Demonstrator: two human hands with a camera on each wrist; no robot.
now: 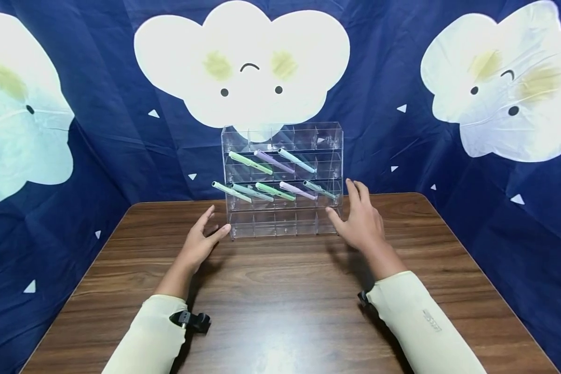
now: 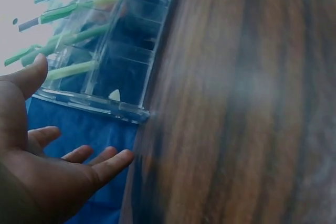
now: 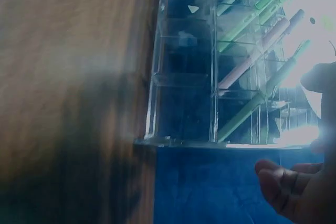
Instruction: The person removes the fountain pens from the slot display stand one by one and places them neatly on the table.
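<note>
A clear acrylic organiser with rows of small compartments stands at the far middle of the wooden table. Several pastel green and lilac pens poke out of its two middle rows. My left hand hovers open just left of the organiser's lower corner, palm turned toward it. On the other side, my right hand is open beside the organiser's right side, fingers spread. Neither hand holds anything.
A dark blue cloth printed with white cloud faces hangs behind and around the table. The table's far edge lies just behind the organiser. Pale sleeves cover both forearms, with small black cameras at the wrists.
</note>
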